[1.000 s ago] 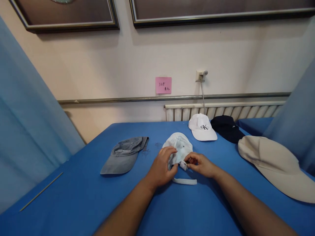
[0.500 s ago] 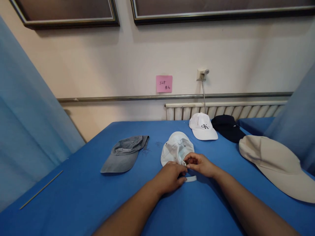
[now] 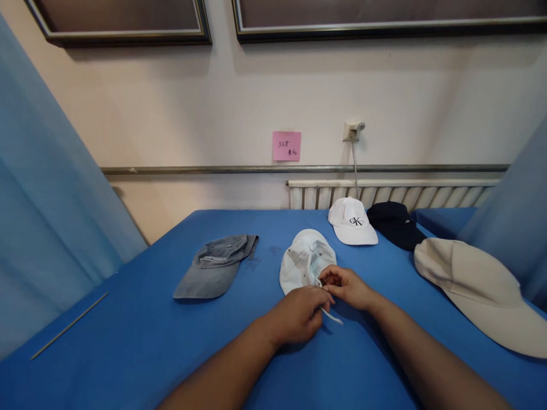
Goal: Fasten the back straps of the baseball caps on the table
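A pale, whitish baseball cap [image 3: 305, 259] lies on the blue-covered table, its brim facing away from me and its back strap towards me. My left hand [image 3: 301, 312] is closed on the strap, and the loose white strap end [image 3: 332, 316] sticks out below its fingers. Close beside it, my right hand [image 3: 345, 286] pinches the cap's back edge near the strap fastening. The fingers hide most of the fastening. To the left rests a grey cap [image 3: 217, 266], brim pointing towards the lower left.
A white cap with black letters [image 3: 352, 221], a black cap [image 3: 394, 224] and a large beige cap [image 3: 474, 285] lie on the right. A thin stick [image 3: 68, 326] is at the table's left. Blue curtains [image 3: 51, 188] hang at both sides; a radiator [image 3: 397, 193] stands behind.
My left hand has moved slightly up and right, nearer the right hand. The loose strap end has turned edge-on and now slants downward. My right hand has hardly moved.
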`<state>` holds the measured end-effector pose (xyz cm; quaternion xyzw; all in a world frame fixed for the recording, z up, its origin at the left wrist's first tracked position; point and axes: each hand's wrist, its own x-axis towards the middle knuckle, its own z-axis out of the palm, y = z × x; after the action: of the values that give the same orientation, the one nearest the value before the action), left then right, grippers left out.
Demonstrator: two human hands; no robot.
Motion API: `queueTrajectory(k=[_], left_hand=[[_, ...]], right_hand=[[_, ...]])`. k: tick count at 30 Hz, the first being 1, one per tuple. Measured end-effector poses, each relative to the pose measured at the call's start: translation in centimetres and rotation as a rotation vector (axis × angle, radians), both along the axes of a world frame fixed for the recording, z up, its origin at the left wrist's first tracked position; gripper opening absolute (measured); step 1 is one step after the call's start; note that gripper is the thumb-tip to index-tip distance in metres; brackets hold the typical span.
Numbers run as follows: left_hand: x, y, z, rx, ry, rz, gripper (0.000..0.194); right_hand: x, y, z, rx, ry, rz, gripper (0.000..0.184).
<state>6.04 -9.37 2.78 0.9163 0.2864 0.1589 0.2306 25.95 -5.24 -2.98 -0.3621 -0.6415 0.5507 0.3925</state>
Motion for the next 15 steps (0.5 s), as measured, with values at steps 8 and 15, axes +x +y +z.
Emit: queueTrajectory(k=[8,15], left_hand=[[-0.5,2.2,-0.5,-0.137,-0.197,0.37,0.023],[-0.4,2.4,-0.9,-0.172,-0.19,0.421,0.022]], right_hand=[[0.2,-0.4,0.7,0.092,-0.11,-0.011,0.02],[0.1,-0.3,0.2,0.13,-0.172,-0.05,0.02]])
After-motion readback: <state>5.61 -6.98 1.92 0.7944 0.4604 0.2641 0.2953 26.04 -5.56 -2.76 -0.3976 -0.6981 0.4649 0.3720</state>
